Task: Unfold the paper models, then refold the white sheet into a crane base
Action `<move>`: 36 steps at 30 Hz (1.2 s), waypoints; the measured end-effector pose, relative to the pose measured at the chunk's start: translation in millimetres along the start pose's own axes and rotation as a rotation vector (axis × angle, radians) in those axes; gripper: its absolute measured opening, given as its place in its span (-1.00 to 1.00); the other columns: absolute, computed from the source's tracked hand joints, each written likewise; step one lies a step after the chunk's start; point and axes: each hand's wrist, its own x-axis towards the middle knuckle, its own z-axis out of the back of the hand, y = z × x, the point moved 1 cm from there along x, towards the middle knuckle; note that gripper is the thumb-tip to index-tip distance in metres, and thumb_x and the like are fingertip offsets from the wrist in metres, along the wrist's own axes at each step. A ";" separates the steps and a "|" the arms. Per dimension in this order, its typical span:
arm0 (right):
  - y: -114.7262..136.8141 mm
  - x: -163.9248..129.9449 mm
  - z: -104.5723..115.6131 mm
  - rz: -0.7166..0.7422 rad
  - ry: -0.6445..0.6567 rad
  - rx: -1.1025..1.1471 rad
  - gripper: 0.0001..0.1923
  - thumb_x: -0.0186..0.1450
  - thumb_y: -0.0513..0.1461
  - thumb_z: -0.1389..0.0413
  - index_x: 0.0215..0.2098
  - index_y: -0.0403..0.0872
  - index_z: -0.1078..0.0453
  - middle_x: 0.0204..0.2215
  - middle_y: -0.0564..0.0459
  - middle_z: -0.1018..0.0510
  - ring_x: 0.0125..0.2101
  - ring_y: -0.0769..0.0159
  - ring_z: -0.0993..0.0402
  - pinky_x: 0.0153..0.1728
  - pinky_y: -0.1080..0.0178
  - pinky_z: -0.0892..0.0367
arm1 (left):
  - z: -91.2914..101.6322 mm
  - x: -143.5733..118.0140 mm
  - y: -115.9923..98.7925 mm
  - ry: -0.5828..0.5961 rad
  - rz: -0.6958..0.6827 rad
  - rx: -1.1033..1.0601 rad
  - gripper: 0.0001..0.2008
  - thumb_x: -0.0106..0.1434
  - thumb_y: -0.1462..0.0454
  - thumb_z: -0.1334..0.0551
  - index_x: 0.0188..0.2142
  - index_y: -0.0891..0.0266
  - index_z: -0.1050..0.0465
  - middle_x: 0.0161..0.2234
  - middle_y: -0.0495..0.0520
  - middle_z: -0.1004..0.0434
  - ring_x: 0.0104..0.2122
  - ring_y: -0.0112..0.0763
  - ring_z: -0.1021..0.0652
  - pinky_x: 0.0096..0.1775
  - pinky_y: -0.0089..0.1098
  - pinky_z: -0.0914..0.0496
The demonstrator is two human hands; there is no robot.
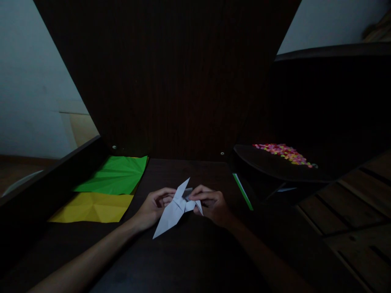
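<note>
A white origami paper figure (172, 215) with long pointed flaps is held between both hands, above the dark table. My left hand (155, 205) grips its left side, with the fingers curled behind the paper and partly hidden. My right hand (212, 203) pinches a small folded part at the right end, where a short pointed tip bends downward. One long flap points up and away, and a wider one points toward me to the lower left. The picture is dim, so the finer folds are hard to make out.
Creased green paper (117, 175) and yellow paper (94, 207) lie to the left beside a raised dark edge. A thin green-and-white strip (243, 192) lies at right. Farther right, small colourful pieces (284, 152) rest on a dark curved surface. A dark panel (171, 81) stands behind.
</note>
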 end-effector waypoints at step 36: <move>-16.3 8.3 -5.7 -0.085 -0.270 -0.250 -0.57 0.32 -0.04 -0.12 -0.63 -0.07 -0.37 -0.70 0.14 -0.39 -0.64 0.41 -0.35 -0.54 0.35 -0.25 | -1.9 -20.5 9.5 -0.164 -0.333 0.608 -0.78 0.23 0.34 -0.26 -0.10 0.16 -0.50 -0.24 0.05 -0.60 -0.26 -0.30 -0.59 -0.21 -0.35 -0.46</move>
